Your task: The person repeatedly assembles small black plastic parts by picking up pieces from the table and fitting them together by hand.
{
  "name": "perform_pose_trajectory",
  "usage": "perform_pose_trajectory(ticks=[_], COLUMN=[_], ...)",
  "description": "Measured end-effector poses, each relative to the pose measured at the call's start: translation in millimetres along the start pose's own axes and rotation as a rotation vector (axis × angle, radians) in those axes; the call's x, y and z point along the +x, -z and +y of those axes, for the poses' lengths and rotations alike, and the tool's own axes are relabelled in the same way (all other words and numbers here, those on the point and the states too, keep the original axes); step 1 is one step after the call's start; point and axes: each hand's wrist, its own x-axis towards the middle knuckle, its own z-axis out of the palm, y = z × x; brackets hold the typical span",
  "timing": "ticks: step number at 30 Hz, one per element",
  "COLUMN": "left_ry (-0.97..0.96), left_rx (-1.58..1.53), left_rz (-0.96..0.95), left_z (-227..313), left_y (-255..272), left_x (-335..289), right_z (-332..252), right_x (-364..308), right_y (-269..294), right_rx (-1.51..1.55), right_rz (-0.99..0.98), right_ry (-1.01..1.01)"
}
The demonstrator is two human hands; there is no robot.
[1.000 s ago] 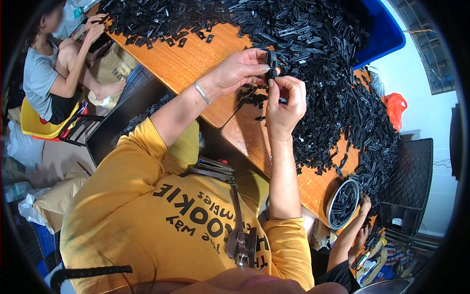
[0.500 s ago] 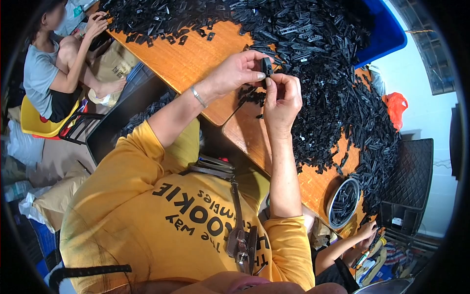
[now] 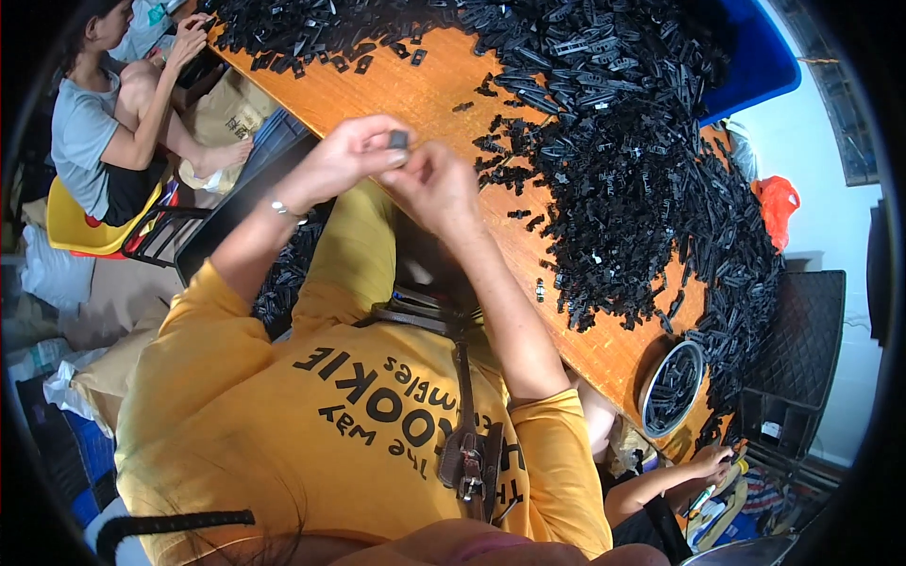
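Both hands meet over the wooden table's (image 3: 377, 90) near edge. The left hand (image 3: 351, 156) pinches a small black plastic part (image 3: 398, 141) at its fingertips; the right hand (image 3: 436, 184), at four o'clock from the part, curls against it. The black heap (image 3: 623, 160) lies at three o'clock.

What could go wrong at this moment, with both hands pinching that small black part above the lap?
The small black part is pinched between the left hand and right hand off the table's edge; if it slips, it would likely fall into the lap or to the floor. The heap of black parts reaches close to the wooden table edge by the round bowl, so an elbow could knock pieces off.
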Motion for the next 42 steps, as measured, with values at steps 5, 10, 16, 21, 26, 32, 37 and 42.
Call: perform_pose_trajectory(ticks=[5,10,16,21,26,32,37,42], left_ry=[0.045,-0.038,-0.224,-0.373,-0.379,-0.468,-0.448,-0.593], left_rx=[0.817,0.306,0.549,0.814,1.059,1.274,1.347,1.397], left_rz=[-0.17,0.134,0.134,0.215,0.175,0.079,0.118,0.227], left_z=[25,14,13,6,-8,-23,-25,-38], left_y=[72,72,12,-31,-60,-85,-95,-96], left_x=[-57,-17,96,180,232,251,260,259], right_z=[0,72,78,76,85,88,81,94], right_x=[8,78,120,111,81,51,36,30], right_y=[20,90,104,101,89,90,98,102], right_rx=[-0.008,-0.593,-0.865,-0.853,-0.816,-0.643,-0.524,-0.407], right_rz=[-0.12,0.295,-0.078,-0.041,0.117,0.334,0.401,0.44], right_ry=[0.12,0.308,0.013,-0.023,0.169,0.223,0.275,0.228])
